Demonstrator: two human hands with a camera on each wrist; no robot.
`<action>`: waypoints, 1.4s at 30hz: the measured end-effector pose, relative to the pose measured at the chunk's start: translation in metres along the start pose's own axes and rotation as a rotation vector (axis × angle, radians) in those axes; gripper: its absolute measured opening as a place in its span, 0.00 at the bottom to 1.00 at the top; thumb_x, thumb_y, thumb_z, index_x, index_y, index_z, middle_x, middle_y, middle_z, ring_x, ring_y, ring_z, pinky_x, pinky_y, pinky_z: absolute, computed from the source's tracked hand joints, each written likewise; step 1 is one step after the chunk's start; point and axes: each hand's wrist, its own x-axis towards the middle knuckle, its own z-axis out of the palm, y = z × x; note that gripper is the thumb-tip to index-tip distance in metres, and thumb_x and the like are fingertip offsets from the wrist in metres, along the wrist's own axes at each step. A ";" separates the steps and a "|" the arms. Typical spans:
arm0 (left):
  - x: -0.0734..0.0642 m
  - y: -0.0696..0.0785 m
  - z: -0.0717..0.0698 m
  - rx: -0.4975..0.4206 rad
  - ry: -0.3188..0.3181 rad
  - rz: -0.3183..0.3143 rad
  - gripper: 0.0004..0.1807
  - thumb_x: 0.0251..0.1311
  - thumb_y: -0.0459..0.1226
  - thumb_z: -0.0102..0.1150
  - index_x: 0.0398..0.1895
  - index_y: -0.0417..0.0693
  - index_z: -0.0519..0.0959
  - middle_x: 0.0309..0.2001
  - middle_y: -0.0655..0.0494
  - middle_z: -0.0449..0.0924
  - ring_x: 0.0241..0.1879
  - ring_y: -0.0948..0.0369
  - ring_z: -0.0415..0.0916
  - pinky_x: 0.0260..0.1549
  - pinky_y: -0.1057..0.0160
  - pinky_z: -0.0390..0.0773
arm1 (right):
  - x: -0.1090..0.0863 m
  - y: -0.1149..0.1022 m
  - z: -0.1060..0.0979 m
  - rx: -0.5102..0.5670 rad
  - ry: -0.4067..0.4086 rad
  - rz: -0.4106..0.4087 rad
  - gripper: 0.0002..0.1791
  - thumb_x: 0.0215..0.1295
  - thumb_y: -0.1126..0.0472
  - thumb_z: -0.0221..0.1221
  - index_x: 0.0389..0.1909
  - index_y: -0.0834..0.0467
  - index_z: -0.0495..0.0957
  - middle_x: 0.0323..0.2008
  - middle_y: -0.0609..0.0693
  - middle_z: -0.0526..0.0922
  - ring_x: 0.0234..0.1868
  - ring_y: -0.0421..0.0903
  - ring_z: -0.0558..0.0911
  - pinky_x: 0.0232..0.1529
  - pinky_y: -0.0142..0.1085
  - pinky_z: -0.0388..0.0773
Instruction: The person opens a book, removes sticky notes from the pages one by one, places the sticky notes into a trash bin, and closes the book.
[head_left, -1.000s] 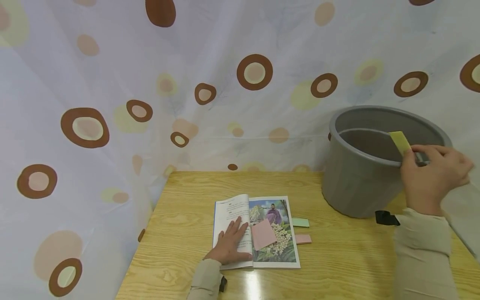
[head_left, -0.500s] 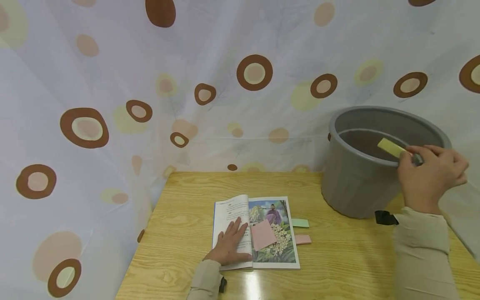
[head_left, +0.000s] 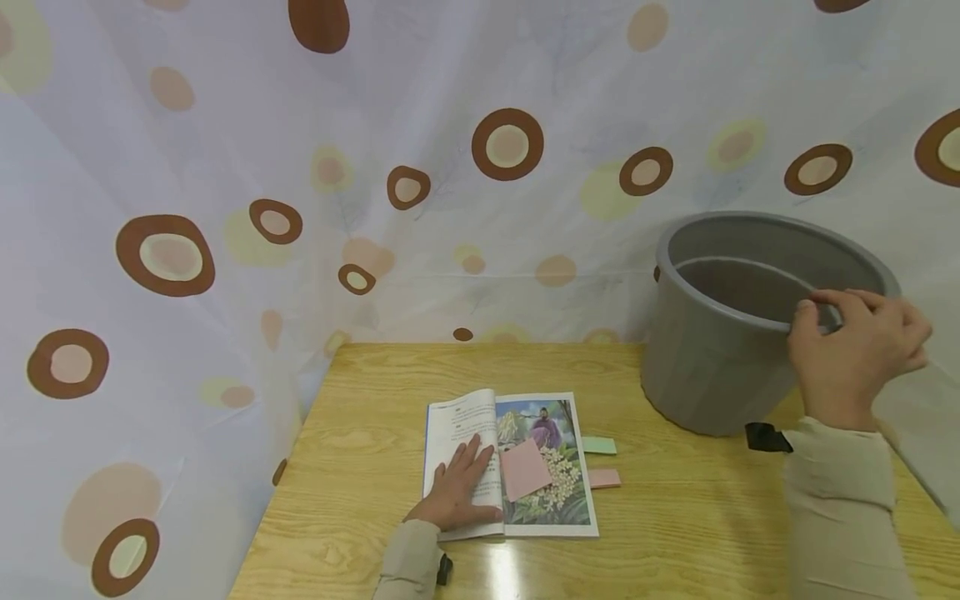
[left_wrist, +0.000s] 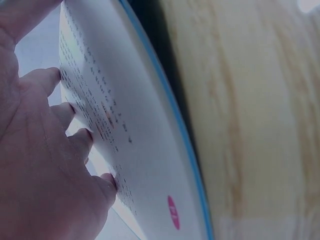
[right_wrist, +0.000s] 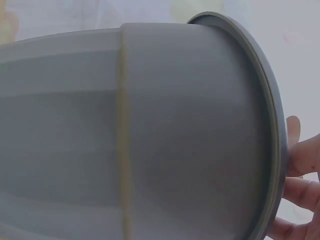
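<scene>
An open book (head_left: 540, 521) lies on the wooden table, text on its left page and a coloured picture on its right. Spread across the left page is my left hand (head_left: 459, 492), fingers straight and pressing the paper down. In the left wrist view those fingertips (left_wrist: 52, 77) meet the printed page (left_wrist: 145, 125). My right hand (head_left: 855, 350) is over the near right rim of a grey bin (head_left: 720, 367), thumb and forefinger close together, with nothing visible between them. The right wrist view shows its fingers (right_wrist: 300, 192) beyond the bin's rim.
A pink sticky note (head_left: 527, 471) lies on the picture page. A green tab (head_left: 600, 446) and a pink tab (head_left: 604, 477) stick out past the book's right edge. Behind the table (head_left: 375, 392) hangs a white spotted curtain (head_left: 420, 317).
The yellow sticky strip that my right hand pinched over the bin tilted downward and is now out of sight, let go. My left hand has stayed on the page.
</scene>
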 end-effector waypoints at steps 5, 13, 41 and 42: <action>-0.003 -0.001 0.000 -0.002 -0.006 -0.014 0.56 0.50 0.56 0.71 0.79 0.53 0.52 0.82 0.50 0.39 0.81 0.44 0.39 0.74 0.31 0.45 | -0.008 -0.004 -0.002 0.016 0.032 -0.020 0.24 0.73 0.52 0.49 0.46 0.70 0.82 0.56 0.70 0.74 0.65 0.67 0.61 0.64 0.60 0.42; -0.004 -0.002 0.001 -0.018 -0.010 -0.009 0.56 0.51 0.57 0.70 0.80 0.53 0.51 0.82 0.50 0.39 0.81 0.44 0.39 0.72 0.29 0.45 | -0.026 -0.027 -0.008 0.088 0.140 -0.098 0.23 0.71 0.53 0.52 0.40 0.72 0.83 0.54 0.69 0.77 0.66 0.57 0.63 0.65 0.54 0.41; 0.001 0.000 0.000 -0.020 0.006 -0.017 0.55 0.51 0.56 0.70 0.79 0.54 0.52 0.82 0.51 0.39 0.81 0.45 0.38 0.74 0.31 0.44 | -0.167 -0.075 0.042 0.247 -0.313 -0.359 0.08 0.54 0.69 0.67 0.36 0.65 0.83 0.46 0.66 0.82 0.59 0.71 0.69 0.53 0.69 0.59; 0.001 0.000 0.001 -0.016 0.007 -0.017 0.55 0.51 0.56 0.70 0.79 0.54 0.52 0.82 0.51 0.39 0.81 0.45 0.38 0.74 0.31 0.44 | -0.177 -0.076 0.046 0.234 -0.361 -0.361 0.08 0.54 0.69 0.67 0.36 0.65 0.84 0.46 0.66 0.82 0.59 0.70 0.69 0.54 0.69 0.59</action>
